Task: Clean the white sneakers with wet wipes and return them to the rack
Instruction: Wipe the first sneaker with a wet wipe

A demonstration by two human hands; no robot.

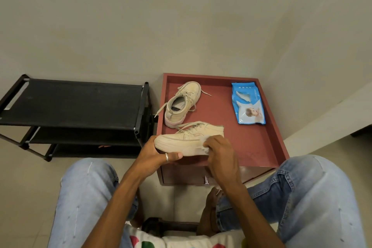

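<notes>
One white sneaker (187, 139) lies on its side at the near edge of the red table, toe to the left. My left hand (156, 156) grips its toe and sole, a ring on the thumb. My right hand (220, 157) presses a white wet wipe (204, 146) against the sneaker's side near the heel. The second white sneaker (184, 102) stands upright on the table behind it, laces loose. A blue pack of wet wipes (247, 103) lies flat at the table's back right.
The red table (259, 147) has a raised rim and a drawer in front. A black shoe rack (74, 104) with three shelves stands to its left against the wall. My knees in light jeans flank the table's front.
</notes>
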